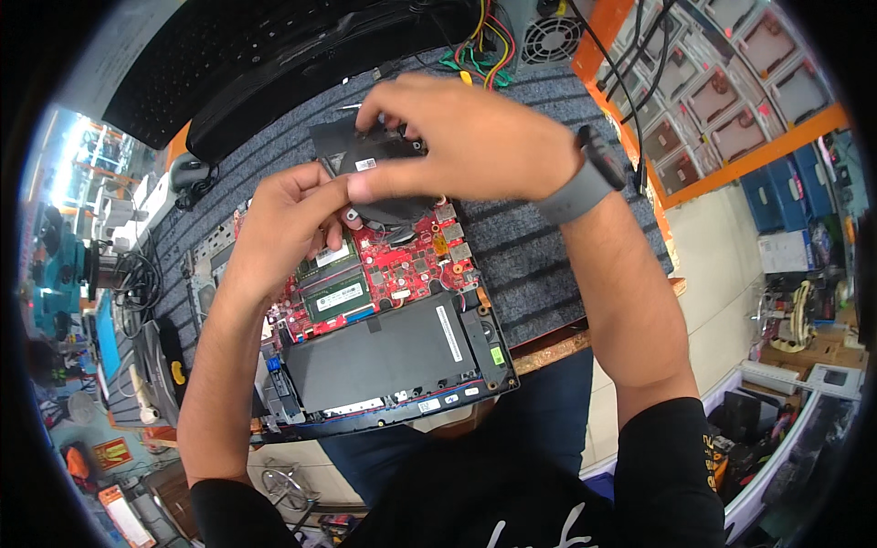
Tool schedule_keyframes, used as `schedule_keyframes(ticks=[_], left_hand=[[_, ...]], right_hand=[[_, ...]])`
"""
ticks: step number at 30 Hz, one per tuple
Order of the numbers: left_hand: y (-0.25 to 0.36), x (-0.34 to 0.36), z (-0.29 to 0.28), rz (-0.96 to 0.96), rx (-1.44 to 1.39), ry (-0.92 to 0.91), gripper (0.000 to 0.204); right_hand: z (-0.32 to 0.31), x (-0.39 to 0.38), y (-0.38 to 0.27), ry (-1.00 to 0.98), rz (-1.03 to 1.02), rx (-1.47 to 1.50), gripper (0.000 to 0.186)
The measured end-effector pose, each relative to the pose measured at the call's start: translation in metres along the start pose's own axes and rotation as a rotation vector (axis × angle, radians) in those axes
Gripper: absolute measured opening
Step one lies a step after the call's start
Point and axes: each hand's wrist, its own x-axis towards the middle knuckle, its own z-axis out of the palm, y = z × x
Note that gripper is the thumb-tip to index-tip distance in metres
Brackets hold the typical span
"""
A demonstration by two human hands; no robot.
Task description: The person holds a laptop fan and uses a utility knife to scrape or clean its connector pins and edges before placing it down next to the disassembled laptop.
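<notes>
An opened laptop point(402, 283) lies on the bench with its inside facing up. Its red circuit board, green memory modules point(338, 298) and flat black battery point(375, 361) show. Over the far part of the board is a dark, rounded cooling fan point(393, 201) with a small white label. My right hand point(457, 137) is closed on it, with the thumb at its near side and the fingers bent over its far side. My left hand point(297, 210) pinches its left edge, fingertips close to the thumb of the right. Both hands hide much of the fan.
The bench has a grey ribbed mat point(539, 265). Black keyboards point(210, 64) stand along its far side, and coloured wires point(489, 46) lie near a metal fan grille point(553, 39). A computer mouse point(190, 171) and coiled cables point(137, 274) sit at left. A display case point(713, 91) rises at right.
</notes>
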Motion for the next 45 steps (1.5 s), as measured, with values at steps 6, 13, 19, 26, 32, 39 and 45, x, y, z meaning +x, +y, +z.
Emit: schedule_keyframes(ticks=[6, 13, 19, 26, 32, 39, 45], left_hand=[[0.007, -0.006, 0.007, -0.004, -0.022, 0.069, 0.026], [0.008, 0.001, 0.002, -0.022, -0.024, 0.027, 0.026], [0.004, 0.004, 0.002, -0.041, -0.111, 0.024, 0.025], [-0.002, 0.000, 0.007, 0.052, -0.101, 0.107, 0.026], [-0.002, 0.001, 0.010, 0.046, -0.110, 0.106, 0.025], [0.000, -0.001, 0.010, 0.050, -0.117, 0.111, 0.025], [0.001, -0.002, 0.011, 0.041, -0.122, 0.103, 0.025]], right_hand=[[-0.035, -0.004, 0.030, -0.072, 0.149, -0.046, 0.024], [-0.040, -0.008, 0.040, -0.357, 0.159, 0.279, 0.018], [-0.035, -0.010, 0.042, -0.452, 0.184, 0.317, 0.019], [-0.043, -0.007, 0.028, -0.523, 0.263, 0.285, 0.019], [-0.042, -0.006, 0.024, -0.570, 0.187, 0.345, 0.016], [-0.039, -0.008, 0.023, -0.557, 0.178, 0.325, 0.018], [-0.030, -0.011, 0.027, -0.530, 0.157, 0.339, 0.018]])
